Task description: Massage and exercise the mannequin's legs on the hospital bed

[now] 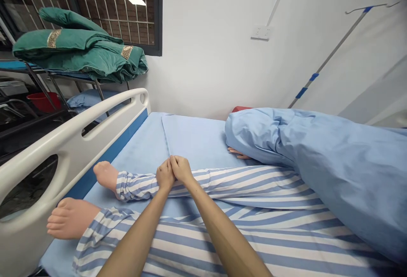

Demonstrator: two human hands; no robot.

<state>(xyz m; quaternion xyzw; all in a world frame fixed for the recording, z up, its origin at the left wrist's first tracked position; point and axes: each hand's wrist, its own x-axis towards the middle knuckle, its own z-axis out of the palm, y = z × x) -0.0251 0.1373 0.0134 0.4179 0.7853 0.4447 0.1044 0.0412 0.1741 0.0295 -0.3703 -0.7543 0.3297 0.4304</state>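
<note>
My left hand (165,176) and right hand (182,170) meet on the striped trouser leg (140,186) of a person lying on a hospital bed, partway up the shin from the bare foot (106,176). My fingers (179,162) curl down side by side, closed rather than spread, touching each other and the cloth; I cannot tell whether they grip it. The other leg (178,243) lies nearer me, beneath my forearms (136,239), its bare foot (71,218) just beside the white bed rail (47,164). Beyond my hands, a blue sheet (197,141) covers the mattress. A hand (237,154) of the lying person shows from under a blue quilt (333,162) heaped over the upper body, a red item (241,108) behind it. Past the rail, green quilts (79,48) lie on a metal rack (38,73), above a blue pillow (90,99) and a red bucket (43,101). A barred window (117,5), wall socket (262,32) and IV pole (330,56) stand farthest off.
</note>
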